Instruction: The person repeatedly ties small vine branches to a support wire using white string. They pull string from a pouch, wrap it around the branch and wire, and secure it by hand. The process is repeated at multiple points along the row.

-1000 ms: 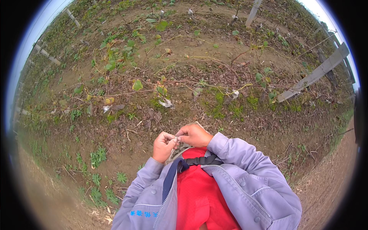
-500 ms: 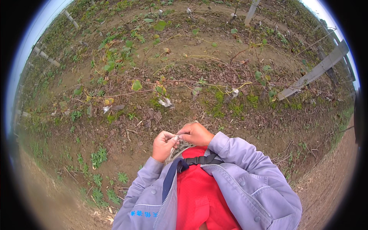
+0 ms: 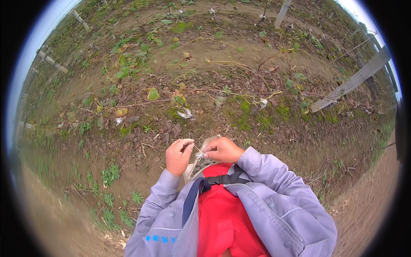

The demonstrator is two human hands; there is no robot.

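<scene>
The white bundle (image 3: pixel 199 156) is sitting at the person's front, between the hands and beside some pale cloth (image 3: pixel 188 172). It is looking light, soft and easily crumpled, probably best gripped at its gathered middle; the thin strand (image 3: pixel 196 148) is seeming flimsy. The right hand (image 3: pixel 225 151) is pinching the bundle between thumb and fingers; the left hand (image 3: pixel 177 156) is holding its fingertips close together at the strand. Nearer the body, a buckle (image 3: pixel 222 179) is crossing the red shirt (image 3: pixel 218 210); farther out, leaves (image 3: pixel 153 94) are hanging
</scene>
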